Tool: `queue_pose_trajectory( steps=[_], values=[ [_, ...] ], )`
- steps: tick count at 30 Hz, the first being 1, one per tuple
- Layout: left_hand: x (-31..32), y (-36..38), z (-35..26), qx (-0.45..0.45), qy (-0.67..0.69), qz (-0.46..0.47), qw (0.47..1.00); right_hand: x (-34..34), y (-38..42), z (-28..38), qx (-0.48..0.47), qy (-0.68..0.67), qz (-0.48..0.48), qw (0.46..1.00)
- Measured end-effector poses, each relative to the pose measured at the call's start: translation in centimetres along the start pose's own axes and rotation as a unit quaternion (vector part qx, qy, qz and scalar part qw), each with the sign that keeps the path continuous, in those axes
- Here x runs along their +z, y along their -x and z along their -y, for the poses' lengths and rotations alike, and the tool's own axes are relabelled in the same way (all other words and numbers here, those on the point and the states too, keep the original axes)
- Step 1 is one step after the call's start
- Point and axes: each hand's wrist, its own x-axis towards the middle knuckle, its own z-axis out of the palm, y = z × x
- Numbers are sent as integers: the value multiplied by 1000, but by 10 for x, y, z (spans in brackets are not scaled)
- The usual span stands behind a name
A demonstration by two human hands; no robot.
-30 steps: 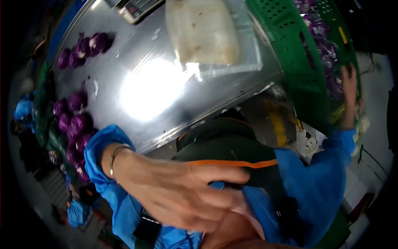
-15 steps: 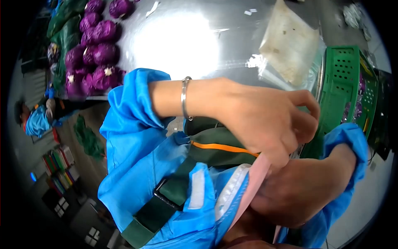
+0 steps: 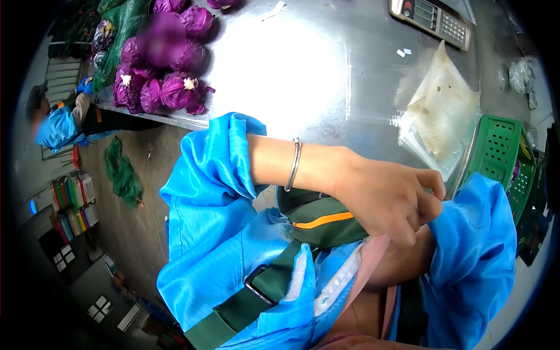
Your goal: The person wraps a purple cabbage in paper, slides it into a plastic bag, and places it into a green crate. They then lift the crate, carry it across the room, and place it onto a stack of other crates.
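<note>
My left hand (image 3: 394, 198), with a silver bangle (image 3: 294, 164) on its wrist, reaches across my chest. Its fingers are pinched on the pink-lined front edge (image 3: 368, 259) of my blue jacket (image 3: 213, 233), holding it away from my body. Behind that edge, my right hand (image 3: 402, 259) is tucked inside the jacket front; its fingers are hidden. A dark green strap (image 3: 242, 309) with a black buckle crosses the jacket. Beneath my left forearm shows a dark green bag (image 3: 326, 224) with an orange zip.
Red cabbages (image 3: 175, 90) sit on the metal table (image 3: 280, 76) beside green netting (image 3: 119, 44). At the right are plastic bags (image 3: 437, 111), a scale (image 3: 431, 20) and green crates (image 3: 496, 149). A person in blue (image 3: 58, 128) is at the far left; green netting (image 3: 122, 178) lies on the floor.
The view has shifted, bringing the scale into sight. My left hand keeps its pinch on the jacket edge. My right hand has gone deeper behind it.
</note>
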Motion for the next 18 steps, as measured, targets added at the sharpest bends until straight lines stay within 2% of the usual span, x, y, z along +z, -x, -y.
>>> queue_pose_trajectory(
  steps=[1,4,8,11,15,17,18],
  values=[
    [-1,4,-3,-8,-4,7,1000,6,-8,-1,5,3,4,1000],
    [6,13,-6,-17,-20,-72,997,16,-10,7,-17,10,18,1000],
    [3,11,-7,-10,-52,-93,994,10,31,44,-122,6,39,992],
    [0,6,-4,-1,-64,-106,992,-22,99,83,-247,-20,66,967],
    [-11,-4,-5,12,-93,-82,992,-90,222,121,-396,-120,98,905],
    [-22,-11,-8,19,-99,-54,993,-123,284,121,-394,-190,47,898],
    [-25,-13,-10,12,-83,-51,995,-131,307,117,-351,-215,-14,911]
  ],
)
